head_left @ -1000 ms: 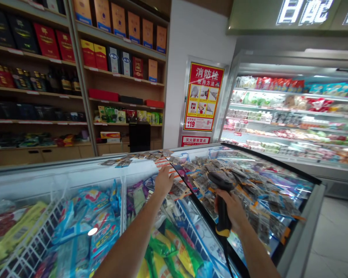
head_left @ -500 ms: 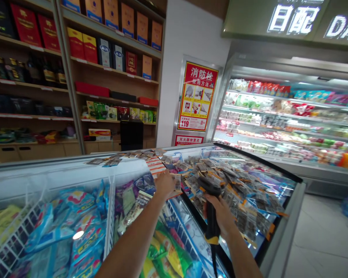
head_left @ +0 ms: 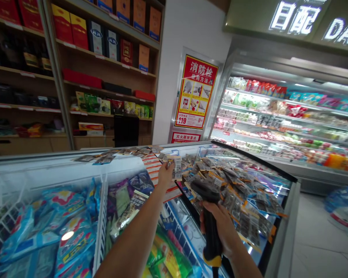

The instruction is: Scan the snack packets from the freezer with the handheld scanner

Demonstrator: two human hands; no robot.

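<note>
My right hand (head_left: 220,222) is wrapped round the grip of a black barcode scanner (head_left: 211,227), whose head points toward the far side of the freezer. Between the fingers of my left hand (head_left: 166,173) is a small flat packet (head_left: 176,168) with a printed label facing up. Beneath that hand lies a sheet with red and white stripes (head_left: 153,170). A heap of similar small dark packets with orange edges (head_left: 234,185) covers the glass lid to the right. More packets (head_left: 133,152) lie along the freezer's back rim.
White wire baskets (head_left: 102,224) in the chest freezer hold blue bags (head_left: 75,239) and green and yellow bags (head_left: 171,251). Wooden shelves (head_left: 110,85) with boxes stand behind, a lit refrigerated display (head_left: 287,116) at the right. Wrapped bottles (head_left: 343,208) sit on the floor.
My left hand has lifted slightly up and away, showing the packet and more of the striped sheet. The scanner sits a little lower and nearer. The view has shifted slightly.
</note>
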